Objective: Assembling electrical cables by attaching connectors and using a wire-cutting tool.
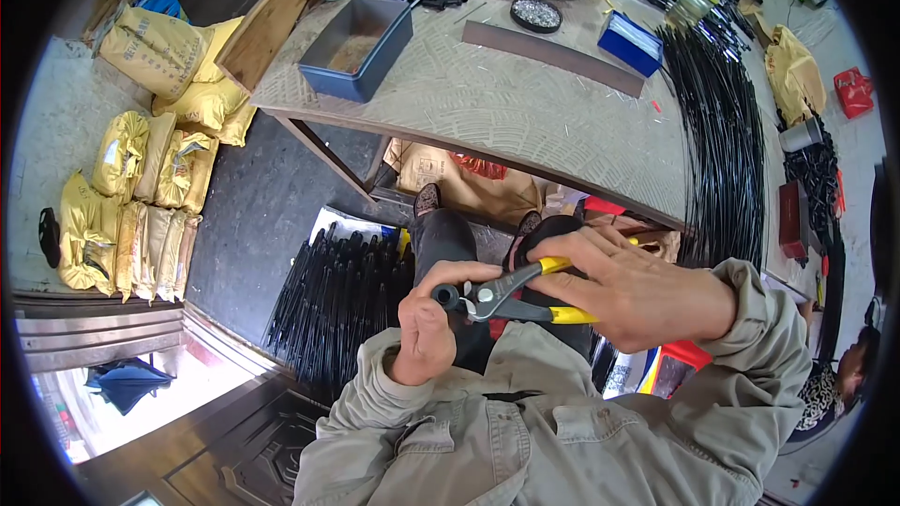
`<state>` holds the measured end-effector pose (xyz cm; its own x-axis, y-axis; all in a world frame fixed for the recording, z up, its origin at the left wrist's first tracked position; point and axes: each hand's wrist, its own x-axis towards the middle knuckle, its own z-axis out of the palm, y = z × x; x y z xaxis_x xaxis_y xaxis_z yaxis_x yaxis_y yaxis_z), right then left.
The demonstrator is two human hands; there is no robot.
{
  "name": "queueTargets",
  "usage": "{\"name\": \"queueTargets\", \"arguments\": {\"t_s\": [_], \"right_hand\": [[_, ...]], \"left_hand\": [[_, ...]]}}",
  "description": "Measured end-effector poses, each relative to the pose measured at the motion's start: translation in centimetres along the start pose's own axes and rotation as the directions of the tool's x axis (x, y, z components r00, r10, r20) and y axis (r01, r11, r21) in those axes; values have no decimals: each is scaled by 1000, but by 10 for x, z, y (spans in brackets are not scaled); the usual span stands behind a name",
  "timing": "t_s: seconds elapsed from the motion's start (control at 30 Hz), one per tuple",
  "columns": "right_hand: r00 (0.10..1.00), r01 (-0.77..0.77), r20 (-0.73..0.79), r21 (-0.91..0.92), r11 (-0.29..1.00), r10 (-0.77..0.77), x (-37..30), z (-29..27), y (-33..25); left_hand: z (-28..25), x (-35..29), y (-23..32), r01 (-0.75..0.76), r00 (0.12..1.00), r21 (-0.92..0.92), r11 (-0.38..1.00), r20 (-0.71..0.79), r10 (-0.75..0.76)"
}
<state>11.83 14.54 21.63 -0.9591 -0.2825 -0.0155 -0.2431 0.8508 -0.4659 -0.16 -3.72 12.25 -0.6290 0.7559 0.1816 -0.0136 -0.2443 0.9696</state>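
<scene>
My left hand [427,328] is closed around a black tubular piece [445,296], its round hollow end pointing up between thumb and fingers. My right hand [633,286] grips yellow-handled pliers [506,307], with the two handles spread apart in the palm and fingers. The metal jaws of the pliers are at the side of the black piece, close to my left fingertips. Whether the jaws bite on it cannot be made out. Both hands are above my lap, in front of the workbench [553,136].
On the bench are a blue-grey bin [361,75], a flat metal strip [553,58], a round dish of small clear bits [536,14], a blue box [630,45] and long black rods [717,131]. More black rods [337,300] stand bundled left of my legs. Yellow sacks [122,159] line the left wall.
</scene>
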Motion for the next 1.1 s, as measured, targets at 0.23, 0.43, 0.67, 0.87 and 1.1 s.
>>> {"name": "queueTargets", "arguments": {"t_s": [0.23, 0.43, 0.67, 0.87, 1.1], "right_hand": [[804, -482, 594, 622, 617, 29, 1, -35, 7], [867, -289, 497, 468, 835, 22, -7, -40, 6], [915, -222, 398, 375, 900, 60, -4, -24, -2], [966, -211, -186, -181, 961, 177, 4, 6, 46], [764, -635, -478, -440, 635, 433, -51, 18, 167]], "left_hand": [[-3, -3, -1, 83, 984, -198, 977, 170, -49], [8, -2, 7, 61, 987, -105, 993, 155, -44], [16, -8, -6, -54, 999, 71, 996, -3, 55], [-60, -1, 40, -456, 750, -228, 860, -619, 233], [-146, -68, 130, -841, 383, 193, 506, -449, 807]]}}
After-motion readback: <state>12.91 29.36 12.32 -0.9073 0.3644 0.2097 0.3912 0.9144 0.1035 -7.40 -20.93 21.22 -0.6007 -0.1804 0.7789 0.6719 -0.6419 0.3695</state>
